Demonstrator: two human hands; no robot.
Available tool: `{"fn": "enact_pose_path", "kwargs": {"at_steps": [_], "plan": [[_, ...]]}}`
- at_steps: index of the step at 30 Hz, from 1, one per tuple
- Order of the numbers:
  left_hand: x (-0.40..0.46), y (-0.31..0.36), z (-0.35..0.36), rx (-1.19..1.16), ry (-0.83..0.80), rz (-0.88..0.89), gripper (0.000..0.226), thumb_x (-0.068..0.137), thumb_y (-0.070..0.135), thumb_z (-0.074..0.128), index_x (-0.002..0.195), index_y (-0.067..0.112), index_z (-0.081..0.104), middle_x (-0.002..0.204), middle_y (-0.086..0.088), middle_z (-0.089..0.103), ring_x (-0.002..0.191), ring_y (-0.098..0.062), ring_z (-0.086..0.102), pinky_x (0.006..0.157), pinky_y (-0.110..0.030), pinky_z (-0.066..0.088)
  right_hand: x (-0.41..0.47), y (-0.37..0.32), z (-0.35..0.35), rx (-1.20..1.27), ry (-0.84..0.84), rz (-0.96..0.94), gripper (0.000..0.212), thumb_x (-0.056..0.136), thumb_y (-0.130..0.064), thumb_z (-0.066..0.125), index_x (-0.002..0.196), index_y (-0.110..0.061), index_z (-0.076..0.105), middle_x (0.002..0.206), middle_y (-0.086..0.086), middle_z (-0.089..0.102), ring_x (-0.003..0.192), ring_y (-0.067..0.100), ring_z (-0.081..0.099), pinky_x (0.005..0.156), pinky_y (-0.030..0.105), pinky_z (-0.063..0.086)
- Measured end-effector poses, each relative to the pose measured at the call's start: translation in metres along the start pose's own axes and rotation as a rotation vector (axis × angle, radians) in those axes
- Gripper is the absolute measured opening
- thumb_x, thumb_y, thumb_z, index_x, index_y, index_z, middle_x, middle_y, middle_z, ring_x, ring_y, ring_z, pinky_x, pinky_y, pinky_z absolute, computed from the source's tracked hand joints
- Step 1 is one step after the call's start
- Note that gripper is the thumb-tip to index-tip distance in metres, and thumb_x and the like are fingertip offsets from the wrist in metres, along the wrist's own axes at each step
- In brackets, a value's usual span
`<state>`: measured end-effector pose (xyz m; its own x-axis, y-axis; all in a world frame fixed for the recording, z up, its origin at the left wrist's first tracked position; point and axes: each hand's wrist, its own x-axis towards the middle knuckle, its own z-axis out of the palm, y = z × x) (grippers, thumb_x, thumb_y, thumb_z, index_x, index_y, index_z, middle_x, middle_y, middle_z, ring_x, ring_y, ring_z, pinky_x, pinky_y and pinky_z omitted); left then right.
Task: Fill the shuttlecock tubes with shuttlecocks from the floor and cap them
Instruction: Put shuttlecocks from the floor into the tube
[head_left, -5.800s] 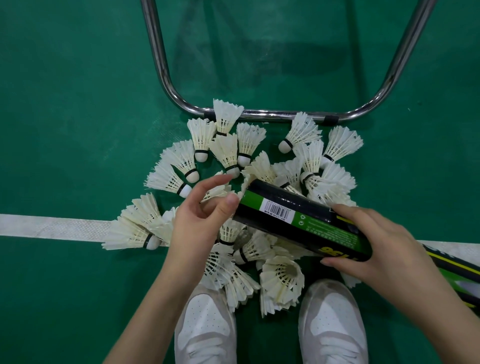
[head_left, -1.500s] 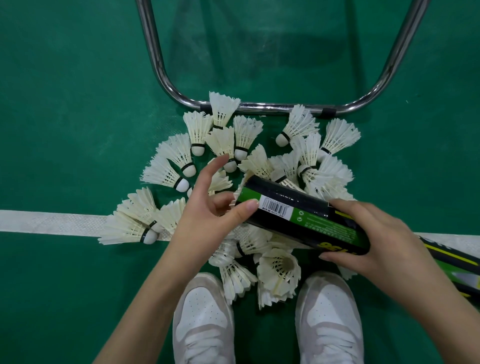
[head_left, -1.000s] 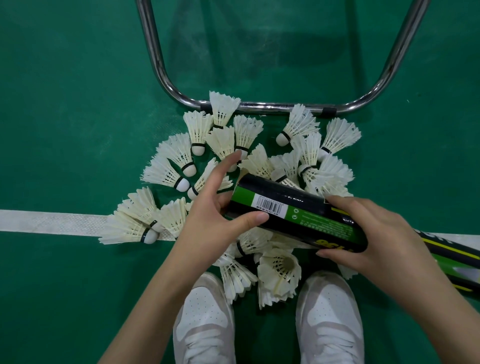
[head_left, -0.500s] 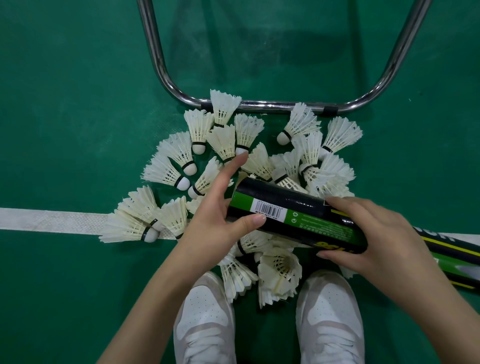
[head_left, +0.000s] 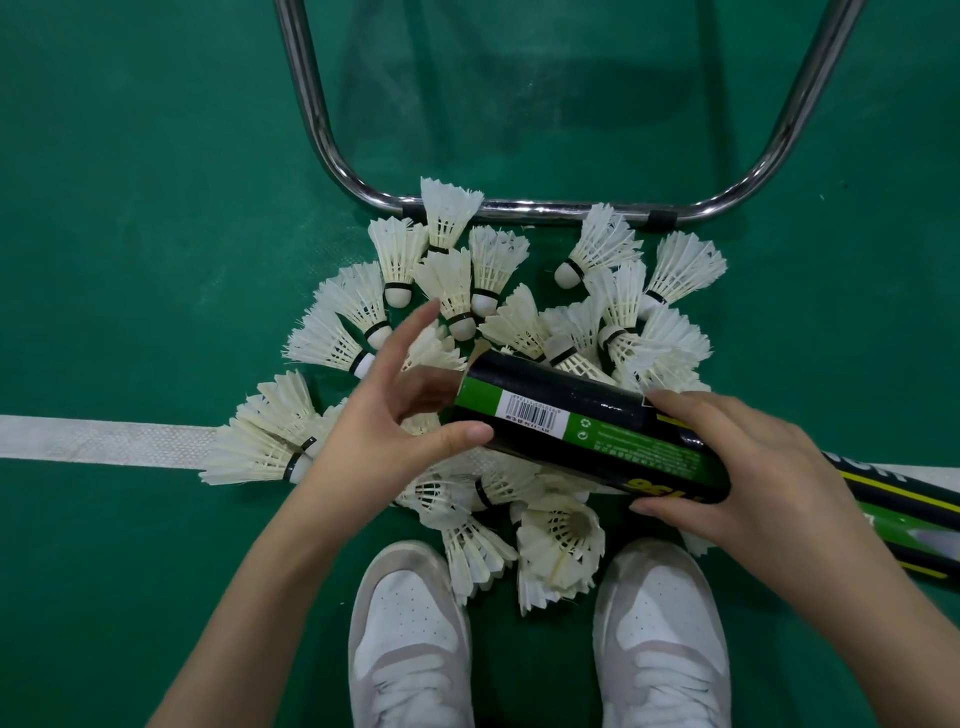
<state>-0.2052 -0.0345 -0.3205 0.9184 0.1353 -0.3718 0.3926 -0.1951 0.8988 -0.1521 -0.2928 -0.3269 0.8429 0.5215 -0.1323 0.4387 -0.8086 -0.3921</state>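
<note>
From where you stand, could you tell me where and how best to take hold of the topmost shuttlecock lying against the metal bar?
Pinch the shuttlecock low on its feather skirt near the black band, coming from above: it lies flat, skirt fanned over the bar, cork end hidden among its neighbours.

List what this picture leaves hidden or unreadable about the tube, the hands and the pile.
Head view:
- Inside of the held tube: its mouth faces the left hand, so the fill level is unseen.
- Left hand's grip: curled fingers hide whether it holds a shuttlecock.
- Second tube on the floor: cut off by the right edge and the right hand; cap unseen.
- Shuttlecocks under the tube: uncountable.
</note>
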Motion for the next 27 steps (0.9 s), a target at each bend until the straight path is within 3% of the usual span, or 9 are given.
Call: {"fn": "enact_pose_path", "kwargs": {"at_steps": [3, 6, 10, 11, 14, 16, 21, 27], "plan": [[0.001, -0.011, -0.017, 0.143, 0.035, -0.047, 0.087, 0.057, 0.042, 0.074, 0.132, 0.056, 0.031, 0.105, 0.024, 0.067, 0.11, 0.003, 0.056, 0.101, -0.025, 0.036, 0.0, 0.002, -0.001, 0.001, -0.006, 0.018, 0.073, 0.059, -0.063, 0.052, 0.125, -0.032, 0.044, 0.114, -0.005, 0.059, 0.099, 0.025, 0.058, 0.085, 0.042, 0.044], [-0.001, -0.025, -0.03, 0.25, 0.119, -0.065, 0.068, 0.071, 0.028, 0.076, 0.127, 0.052, 0.044, 0.106, 0.025, 0.065, 0.112, 0.009, 0.05, 0.097, -0.023, 0.033, -0.001, 0.001, -0.001, -0.002, 0.005, 0.028, 0.072, 0.059, -0.062, 0.052, 0.124, -0.031, 0.045, 0.113, -0.004, 0.06, 0.098, 0.026, 0.059, 0.084, 0.041, 0.044], [0.0, -0.044, -0.042, 0.362, 0.308, 0.011, 0.047, 0.083, 0.009, 0.069, 0.118, 0.038, 0.057, 0.106, 0.017, 0.065, 0.097, 0.018, 0.052, 0.081, 0.003, 0.031, 0.0, -0.002, -0.001, 0.012, -0.005, 0.029, 0.073, 0.059, -0.063, 0.052, 0.124, -0.031, 0.045, 0.113, -0.005, 0.06, 0.098, 0.025, 0.059, 0.084, 0.038, 0.042], [0.0, -0.048, -0.044, 0.408, 0.329, 0.014, 0.047, 0.084, 0.007, 0.068, 0.119, 0.035, 0.058, 0.106, 0.015, 0.065, 0.096, 0.013, 0.053, 0.079, 0.002, 0.031, 0.0, -0.003, -0.002, 0.018, -0.007, 0.03, 0.073, 0.059, -0.064, 0.051, 0.124, -0.031, 0.045, 0.113, -0.006, 0.06, 0.098, 0.025, 0.059, 0.083, 0.038, 0.042], [0.0, -0.055, -0.046, 0.496, 0.337, -0.012, 0.048, 0.085, 0.005, 0.065, 0.123, 0.032, 0.058, 0.105, 0.011, 0.063, 0.102, -0.006, 0.053, 0.082, -0.017, 0.034, 0.001, -0.006, -0.001, 0.019, -0.007, 0.029, 0.073, 0.059, -0.064, 0.051, 0.124, -0.032, 0.045, 0.113, -0.006, 0.06, 0.097, 0.025, 0.059, 0.083, 0.038, 0.042], [0.0, -0.058, -0.046, 0.503, 0.338, -0.035, 0.048, 0.086, 0.006, 0.064, 0.125, 0.033, 0.057, 0.103, 0.01, 0.063, 0.099, -0.01, 0.055, 0.079, -0.024, 0.036, 0.001, -0.007, -0.001, 0.025, -0.016, 0.031, 0.074, 0.059, -0.064, 0.051, 0.125, -0.031, 0.045, 0.114, -0.006, 0.06, 0.098, 0.025, 0.059, 0.083, 0.039, 0.044], [0.0, -0.064, -0.043, 0.479, 0.359, -0.091, 0.045, 0.088, 0.011, 0.063, 0.123, 0.038, 0.056, 0.091, 0.008, 0.063, 0.076, -0.009, 0.058, 0.06, -0.021, 0.041, 0.002, -0.006, -0.001, 0.025, -0.019, 0.033, 0.074, 0.059, -0.064, 0.053, 0.125, -0.031, 0.046, 0.114, -0.005, 0.06, 0.098, 0.026, 0.059, 0.083, 0.04, 0.045], [-0.004, -0.053, -0.045, 0.454, 0.44, -0.094, 0.035, 0.084, 0.014, 0.069, 0.109, 0.037, 0.063, 0.077, 0.01, 0.062, 0.075, -0.007, 0.059, 0.068, -0.028, 0.044, 0.001, -0.007, -0.001, 0.017, -0.023, 0.035, 0.074, 0.058, -0.064, 0.052, 0.124, -0.03, 0.047, 0.112, -0.006, 0.06, 0.095, 0.025, 0.059, 0.08, 0.037, 0.043]]}}
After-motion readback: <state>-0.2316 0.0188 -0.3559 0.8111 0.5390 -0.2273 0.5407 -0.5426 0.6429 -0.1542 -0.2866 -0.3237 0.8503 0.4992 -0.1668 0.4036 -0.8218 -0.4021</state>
